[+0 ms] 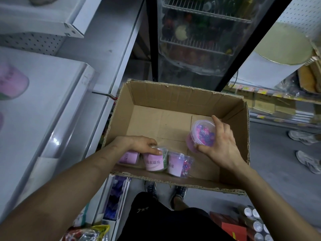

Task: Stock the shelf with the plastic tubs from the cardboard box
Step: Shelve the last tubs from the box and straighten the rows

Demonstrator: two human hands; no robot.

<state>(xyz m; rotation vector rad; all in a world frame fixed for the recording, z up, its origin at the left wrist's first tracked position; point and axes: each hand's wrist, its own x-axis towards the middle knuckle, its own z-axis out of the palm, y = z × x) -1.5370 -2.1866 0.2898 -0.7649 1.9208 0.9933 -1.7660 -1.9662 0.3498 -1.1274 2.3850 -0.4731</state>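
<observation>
Right hand point(220, 145) grips 1 tub point(203, 135), fingers curled around its lid rim, above the box point(182, 94) floor. Left hand point(139, 144) fingers press flat on 1 of 3 tubs point(155, 161) lying at the near wall.

The cardboard box point(182, 94) holds 3 plastic tubs point(154, 162) lying on their sides along its near wall (pink labels up); its floor beyond is bare.
</observation>
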